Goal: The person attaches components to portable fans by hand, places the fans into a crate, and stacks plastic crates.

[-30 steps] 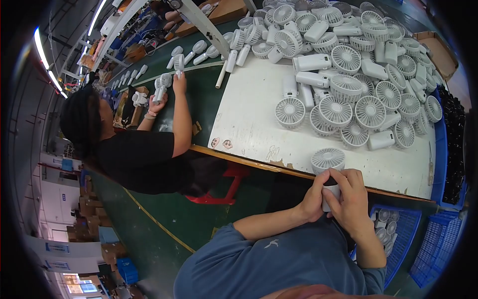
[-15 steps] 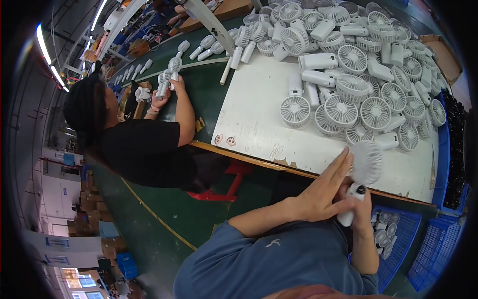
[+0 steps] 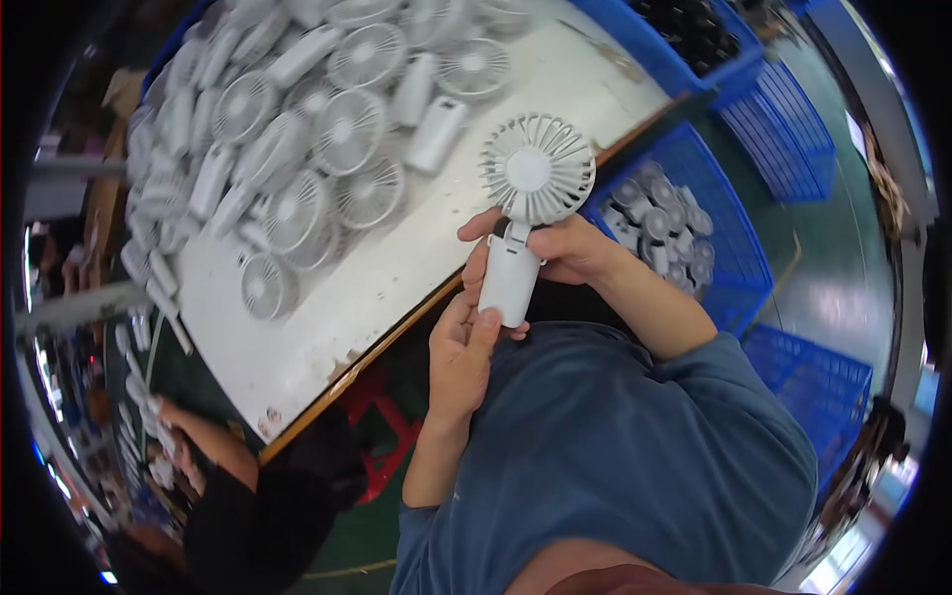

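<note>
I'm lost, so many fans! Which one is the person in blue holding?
The white fan clasped in both hands; piled fans on the table lie untouched.

The left hand [image 3: 458,362] has moved from the head of the white fan [image 3: 532,171] to its lower handle [image 3: 509,288]; the right hand [image 3: 573,250] now grips near its neck.

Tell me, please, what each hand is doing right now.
Left hand: closed, holding the white fan by its handle.
Right hand: closed, holding the same fan near the handle's upper end.
</note>
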`<state>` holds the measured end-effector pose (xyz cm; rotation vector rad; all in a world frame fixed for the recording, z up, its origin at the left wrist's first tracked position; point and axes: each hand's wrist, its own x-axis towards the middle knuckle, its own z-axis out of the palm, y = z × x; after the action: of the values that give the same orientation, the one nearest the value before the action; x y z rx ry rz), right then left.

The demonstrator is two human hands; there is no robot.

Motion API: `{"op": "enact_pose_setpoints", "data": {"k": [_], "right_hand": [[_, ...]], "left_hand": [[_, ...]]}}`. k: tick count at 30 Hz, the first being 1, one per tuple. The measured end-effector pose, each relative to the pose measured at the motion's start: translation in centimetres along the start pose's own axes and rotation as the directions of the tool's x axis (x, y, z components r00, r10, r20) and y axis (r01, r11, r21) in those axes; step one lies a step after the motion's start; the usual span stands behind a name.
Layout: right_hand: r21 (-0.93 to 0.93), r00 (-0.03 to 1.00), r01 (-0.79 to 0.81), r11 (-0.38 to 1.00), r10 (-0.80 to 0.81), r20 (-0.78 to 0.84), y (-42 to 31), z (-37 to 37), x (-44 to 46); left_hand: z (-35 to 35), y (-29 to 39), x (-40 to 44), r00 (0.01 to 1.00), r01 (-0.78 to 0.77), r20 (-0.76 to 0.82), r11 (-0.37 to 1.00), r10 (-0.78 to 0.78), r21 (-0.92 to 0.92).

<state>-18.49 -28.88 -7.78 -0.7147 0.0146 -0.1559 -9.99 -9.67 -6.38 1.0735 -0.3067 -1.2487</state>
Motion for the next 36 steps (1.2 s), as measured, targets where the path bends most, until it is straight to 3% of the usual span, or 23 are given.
{"op": "enact_pose_setpoints", "data": {"k": [2,5,7,9,11,13,15,16,18,21,23,25,27,29,30,32,33,34,35,36], "right_hand": [[-0.128,0.998,0.042,0.991,-0.048,-0.044,-1.3,-0.7,-2.9],[-0.436,0.925,0.183,0.881,-0.304,-0.227,-5.4,-2.5,-10.0],[-0.657,0.726,0.231,0.717,-0.577,-0.374,-7.2,-5.4,-15.3],[-0.756,0.386,0.027,0.654,-0.705,-0.595,-7.1,-9.8,-20.4],[-0.611,0.072,-0.45,0.651,-0.655,-0.752,-4.1,-18.0,-26.6],[-0.3,-0.029,-0.865,0.402,-0.637,-0.77,2.0,-27.0,-33.3],[-0.056,-0.12,-0.902,0.427,-0.374,-0.92,7.1,-31.1,-36.3],[-0.065,-0.109,-0.901,0.429,-0.369,-0.923,7.8,-30.3,-35.5],[-0.085,-0.052,-0.953,0.292,-0.433,-0.9,9.2,-29.1,-34.1],[-0.11,-0.029,-0.952,0.286,-0.441,-0.897,8.6,-30.6,-32.2],[-0.194,0.047,-0.942,0.274,-0.464,-0.885,7.5,-32.4,-31.4],[-0.181,0.015,-0.942,0.282,-0.505,-0.863,6.0,-32.9,-29.9],[-0.264,0.059,-0.928,0.263,-0.595,-0.801,6.2,-34.4,-29.7],[-0.223,0.08,-0.945,0.239,-0.493,-0.867,5.6,-34.5,-28.5],[-0.279,0.092,-0.91,0.306,-0.507,-0.857,7.2,-36.9,-29.5],[-0.402,0.246,-0.897,0.184,-0.547,-0.8,7.9,-35.4,-28.1],[-0.432,0.282,-0.866,0.253,-0.467,-0.838,8.1,-34.2,-27.3],[-0.417,0.274,-0.785,0.458,-0.347,-0.897,9.4,-34.5,-27.1],[-0.425,0.275,-0.703,0.57,-0.333,-0.902,10.1,-32.5,-25.9],[-0.451,0.343,-0.711,0.54,-0.294,-0.892,10.3,-31.8,-25.6]], "left_hand": [[1.1,-0.2,0.4,0.998,0.007,0.063,0.998,-0.011,0.059],[0.3,-0.2,0.4,0.994,-0.023,0.105,0.983,0.004,0.183],[-1.2,-0.6,0.6,0.994,-0.081,0.084,0.974,0.064,0.211],[-2.2,-0.6,0.6,0.995,-0.093,0.053,0.964,0.082,0.249],[-2.8,-0.3,0.6,0.994,-0.106,0.018,0.95,0.105,0.295],[-3.2,0.2,0.7,0.987,-0.129,-0.047,0.923,0.157,0.363],[-3.5,0.9,0.6,0.979,-0.151,-0.069,0.905,0.193,0.398],[-3.8,1.3,0.5,0.97,-0.169,-0.095,0.905,0.223,0.391],[-4.3,2.0,0.0,0.952,-0.198,-0.142,0.897,0.273,0.394],[-5.6,2.9,-0.8,0.914,-0.228,-0.218,0.877,0.343,0.423],[-6.5,3.3,-1.1,0.889,-0.254,-0.247,0.865,0.385,0.432],[-7.4,3.9,-1.4,0.808,-0.274,-0.32,0.796,0.495,0.541],[-8.5,4.6,-1.5,0.737,-0.254,-0.362,0.731,0.57,0.634],[-9.7,5.5,-1.8,0.566,-0.167,-0.341,0.51,0.75,0.844],[-10.2,6.0,-1.8,0.531,-0.114,-0.329,0.451,0.781,0.885],[-11.0,6.6,-1.4,0.484,-0.011,-0.303,0.352,0.821,0.936],[-11.6,6.9,-1.2,0.469,0.089,-0.271,0.261,0.84,0.961],[-12.6,7.0,-1.0,0.468,0.136,-0.264,0.227,0.843,0.964],[-13.5,7.1,-0.6,0.472,0.184,-0.259,0.193,0.843,0.964],[-14.4,7.0,-0.2,0.468,0.202,-0.241,0.163,0.85,0.966]]}}
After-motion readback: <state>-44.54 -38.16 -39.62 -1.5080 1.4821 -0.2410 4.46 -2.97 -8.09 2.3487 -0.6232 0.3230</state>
